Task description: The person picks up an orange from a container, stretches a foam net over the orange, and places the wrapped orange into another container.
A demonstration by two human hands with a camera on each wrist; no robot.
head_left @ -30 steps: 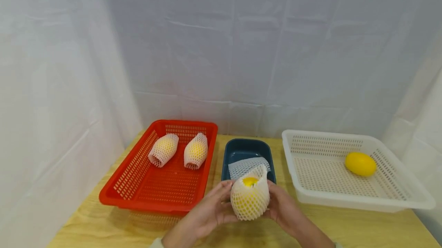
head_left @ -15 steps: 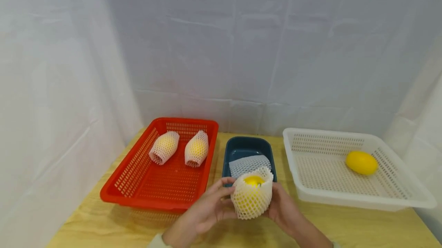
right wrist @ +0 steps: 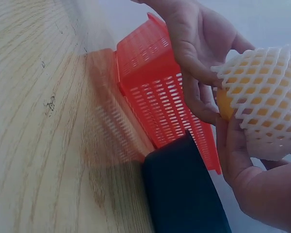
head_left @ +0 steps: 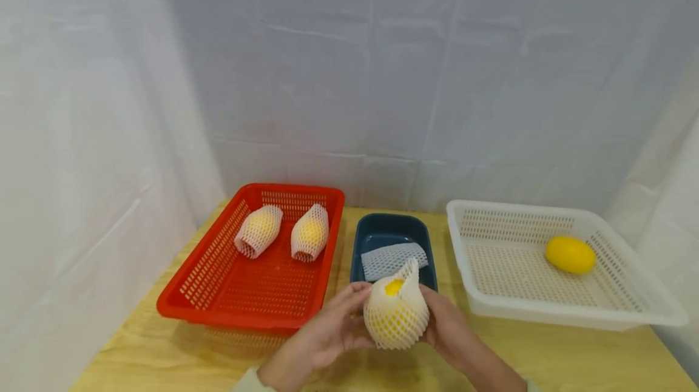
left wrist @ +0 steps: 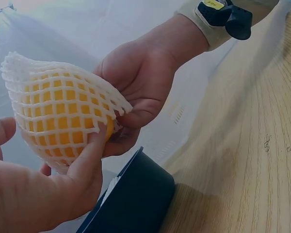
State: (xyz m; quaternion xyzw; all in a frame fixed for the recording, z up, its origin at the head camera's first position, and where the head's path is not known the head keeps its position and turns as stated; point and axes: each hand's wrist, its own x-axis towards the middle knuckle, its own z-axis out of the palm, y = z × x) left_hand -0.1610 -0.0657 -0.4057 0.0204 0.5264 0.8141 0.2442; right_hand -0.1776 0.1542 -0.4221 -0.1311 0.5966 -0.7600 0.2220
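Both hands hold a yellow fruit in a white foam net sleeve [head_left: 397, 319] over the table, just in front of the dark blue tray [head_left: 382, 239]. My left hand [head_left: 340, 326] grips its left side, thumb and fingers around the net. On the opposite side my right hand [head_left: 450, 328] grips it, its fingers partly hidden behind the fruit. The net rises to a peak at the far end, where a patch of bare yellow shows. In the left wrist view, fingertips of both hands meet at the net's edge [left wrist: 121, 109], where some bare fruit shows.
At left, a red basket [head_left: 262, 295] contains two netted yellow fruits [head_left: 310, 233]. A flat foam net [head_left: 390, 260] lies in the blue tray. The white basket [head_left: 508, 270] at right holds one bare yellow fruit [head_left: 570, 254]. White sheeting hangs behind the wooden table [head_left: 164, 355].
Half a second ago the net's far opening gaped wider, with more bare fruit showing. Now it is drawn in to a peak, and the fruit has shifted slightly left. Both hands keep their grip.
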